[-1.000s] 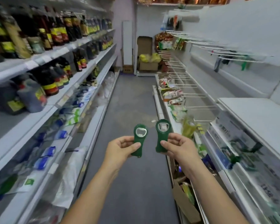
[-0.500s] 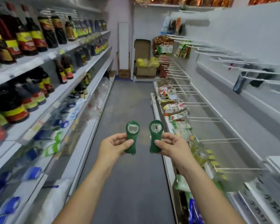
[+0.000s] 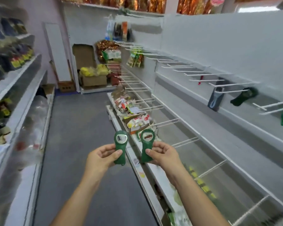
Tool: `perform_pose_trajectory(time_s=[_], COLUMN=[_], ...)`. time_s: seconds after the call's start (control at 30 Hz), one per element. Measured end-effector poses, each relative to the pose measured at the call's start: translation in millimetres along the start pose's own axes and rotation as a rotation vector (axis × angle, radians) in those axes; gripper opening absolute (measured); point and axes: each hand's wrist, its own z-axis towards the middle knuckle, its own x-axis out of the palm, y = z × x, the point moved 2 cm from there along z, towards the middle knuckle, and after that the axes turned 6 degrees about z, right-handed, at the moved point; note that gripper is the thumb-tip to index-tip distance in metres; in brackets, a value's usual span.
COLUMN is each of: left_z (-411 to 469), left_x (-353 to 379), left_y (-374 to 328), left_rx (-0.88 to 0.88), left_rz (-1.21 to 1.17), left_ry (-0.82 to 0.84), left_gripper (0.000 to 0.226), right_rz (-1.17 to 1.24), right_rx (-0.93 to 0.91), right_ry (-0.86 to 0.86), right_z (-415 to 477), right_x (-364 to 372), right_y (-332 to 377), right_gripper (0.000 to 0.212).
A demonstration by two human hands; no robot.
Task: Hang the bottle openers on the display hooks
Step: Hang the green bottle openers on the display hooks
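Our left hand (image 3: 101, 158) pinching a green bottle opener (image 3: 119, 146) upright, our right hand (image 3: 164, 154) pinching its twin (image 3: 145, 144) beside, display hooks (image 3: 207, 74) at two o'clock

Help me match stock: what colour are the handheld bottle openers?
Dark green, seen in the head view: left opener, right opener.

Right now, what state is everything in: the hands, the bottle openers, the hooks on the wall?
left hand: grips the left opener, upright, not yet hung.
right hand: grips the right opener, upright, not yet hung.
hung opener: dark green, on an upper hook, tilted.
lower hook: bare.
cardboard box: open, flap raised.
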Motion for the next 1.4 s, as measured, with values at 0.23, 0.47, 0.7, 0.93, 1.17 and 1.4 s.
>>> perform_pose_trajectory(time_s=[0.23, 0.47, 0.7, 0.93, 1.17, 1.4], left_z=[133, 217, 252, 249, 241, 242], left_x=[83, 167, 280, 347, 368, 371], left_y=[-18, -42, -32, -24, -26, -24], left_rx=[0.015, 0.045, -0.012, -0.025, -0.018, -0.035], left_rz=[0.100, 0.132, 0.124, 0.122, 0.099, 0.107], left_ry=[0.185, 0.402, 0.815, 1.165, 1.256, 1.274], left_gripper=[0.029, 0.026, 0.026, 0.027, 0.028, 0.029], right_rz=[0.047, 0.117, 0.190, 0.228, 0.188, 0.179], right_rx=[-0.076, -0.121, -0.220, -0.297, -0.335, -0.454], right_ry=[-0.235, -0.446, -0.807, -1.139, -1.236, -1.221], right_z=[114, 170, 160, 121, 95, 95], right_x=[-50, -99, -152, -157, -147, -141], right_y=[19, 41, 50, 48, 53, 70], right_gripper=[0.015, 0.015, 0.014, 0.013, 0.017, 0.018])
